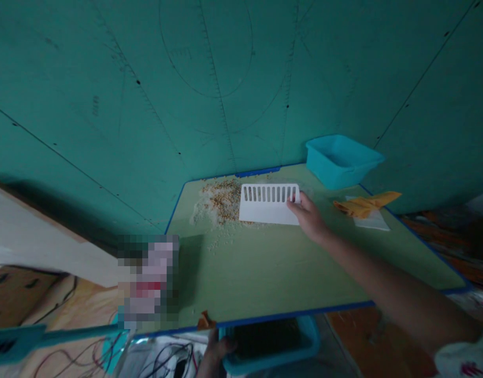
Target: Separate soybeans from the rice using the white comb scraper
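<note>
My right hand [310, 218] grips the right end of a white slotted plastic panel [269, 212], thumb in front, its slots along the top. The panel stands tilted on the pale green table [265, 273]. Against its left side lies a spread of tan, bean-like pieces [223, 202] mixed with small whitish grains [216, 239]. Below the near table edge, my left hand [218, 352] is closed on the left rim of a blue basin [312, 344], whose inside looks dark. The lower part of this hand leaves the picture.
A turquoise tub [338, 165] stands at the table's back right corner. Near it, an orange cloth [365, 205] lies over a white sheet [373, 220]. An orange-brown scrap [205, 320] sits at the front edge. Cables [170, 354] lie below left. A green wall [241, 79] rises behind.
</note>
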A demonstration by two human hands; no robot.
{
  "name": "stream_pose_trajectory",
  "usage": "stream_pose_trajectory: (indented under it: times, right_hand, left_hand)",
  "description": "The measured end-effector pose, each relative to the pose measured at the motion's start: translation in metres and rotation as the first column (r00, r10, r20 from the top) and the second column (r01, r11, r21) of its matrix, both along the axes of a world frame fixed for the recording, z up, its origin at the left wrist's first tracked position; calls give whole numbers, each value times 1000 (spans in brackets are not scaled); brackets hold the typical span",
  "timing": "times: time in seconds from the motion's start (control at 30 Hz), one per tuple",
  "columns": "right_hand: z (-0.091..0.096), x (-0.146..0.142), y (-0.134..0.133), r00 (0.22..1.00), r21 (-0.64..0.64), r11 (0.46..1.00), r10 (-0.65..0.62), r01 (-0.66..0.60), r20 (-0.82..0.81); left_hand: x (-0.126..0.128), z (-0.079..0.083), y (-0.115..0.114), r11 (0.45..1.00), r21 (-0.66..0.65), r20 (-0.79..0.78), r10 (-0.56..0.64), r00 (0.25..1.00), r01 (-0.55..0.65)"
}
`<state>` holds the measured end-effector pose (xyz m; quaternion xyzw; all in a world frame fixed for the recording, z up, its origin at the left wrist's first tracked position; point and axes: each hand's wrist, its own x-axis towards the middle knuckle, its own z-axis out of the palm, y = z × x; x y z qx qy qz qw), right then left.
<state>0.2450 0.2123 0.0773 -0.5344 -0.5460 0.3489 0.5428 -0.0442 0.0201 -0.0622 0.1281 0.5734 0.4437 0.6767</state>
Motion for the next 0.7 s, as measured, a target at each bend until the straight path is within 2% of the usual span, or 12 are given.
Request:
stream_pose_trajectory:
  times: [0.2, 0.5, 0.7]
  right_hand:
    - [-2, -1, -1, 1000, 19, 1000, -19, 19, -8]
    - [-11, -2, 1, 999, -14, 999, 49, -50, -20]
    - [-14, -5, -1, 993, -77, 991, 103, -108, -64]
  left_hand:
    - [-5, -5, 0, 996, -76, -65, -60, 996, 55]
    - [-16, 2, 5, 991, -91, -163, -113, 980, 99]
    - [-15, -3, 4, 989, -101, -182, -126, 975, 109]
